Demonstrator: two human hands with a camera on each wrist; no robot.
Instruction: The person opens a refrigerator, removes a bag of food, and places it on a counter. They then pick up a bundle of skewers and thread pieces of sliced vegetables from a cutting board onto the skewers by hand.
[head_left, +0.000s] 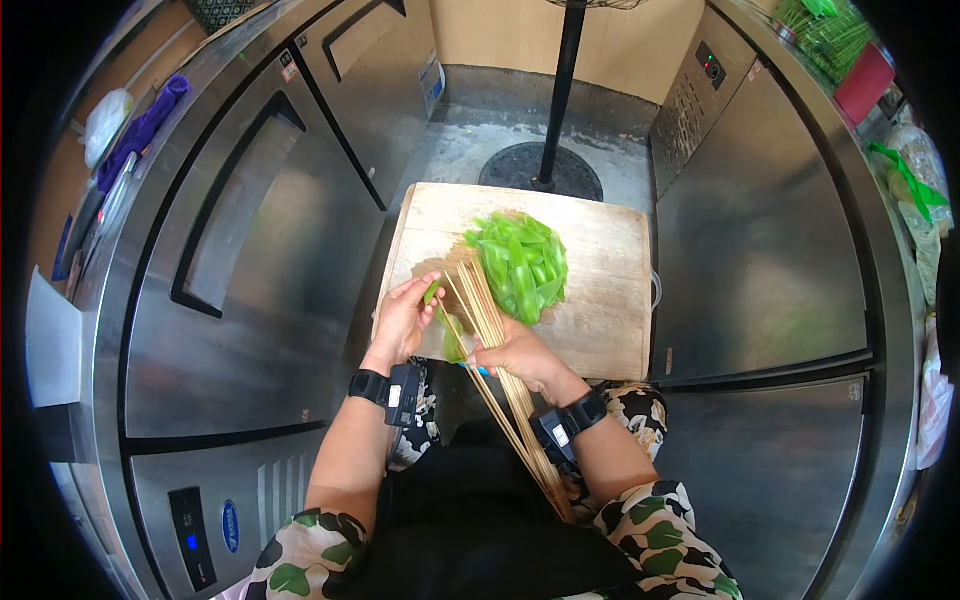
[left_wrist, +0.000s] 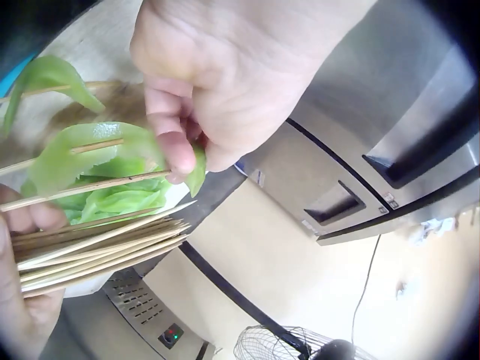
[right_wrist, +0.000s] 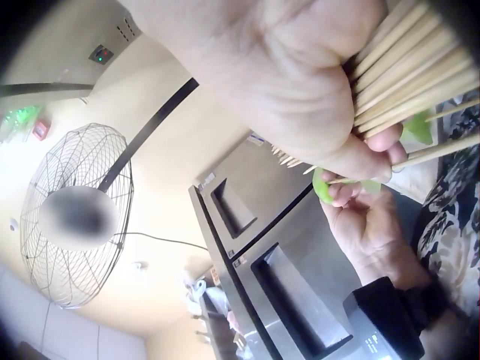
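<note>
- Head view, closest in: black apron (head_left: 470,520) and camouflage sleeves (head_left: 650,530), then the butt ends of a bundle of bamboo skewers (head_left: 527,425) slanting up from the lap onto a wooden cutting board (head_left: 610,320)
- Same view: right hand (head_left: 520,355) wrapped tight round that bundle at the board's near edge; left hand (head_left: 402,318) just beside it, thumb and fingertips pinching a green pepper piece (head_left: 432,292); heap of cut pepper (head_left: 520,262) mid-board, by the skewer tips; steel fridge doors (head_left: 250,270) on either side
- Left wrist view: left hand (left_wrist: 217,82) curled on the green pepper piece (left_wrist: 196,171) right at the tip of a single skewer (left_wrist: 90,186) fanned out from the bundle; just above, a larger pierced piece (left_wrist: 79,154) on a neighbouring stick
- Right wrist view: right hand (right_wrist: 285,75) clenched on the bundle, left hand (right_wrist: 367,225) beyond it with the green piece at a skewer point; standing fan (right_wrist: 75,217) behind
- Handling, by the look of it: pepper light, thin, bendy and probably slick, likely to split if pierced near an edge; best pinched flat across the middle, fingertips clear of the point
- Skewers light and stiff, yet sharp and probably easy to snap; best gripped low on the shaft, working stick held apart from the rest
</note>
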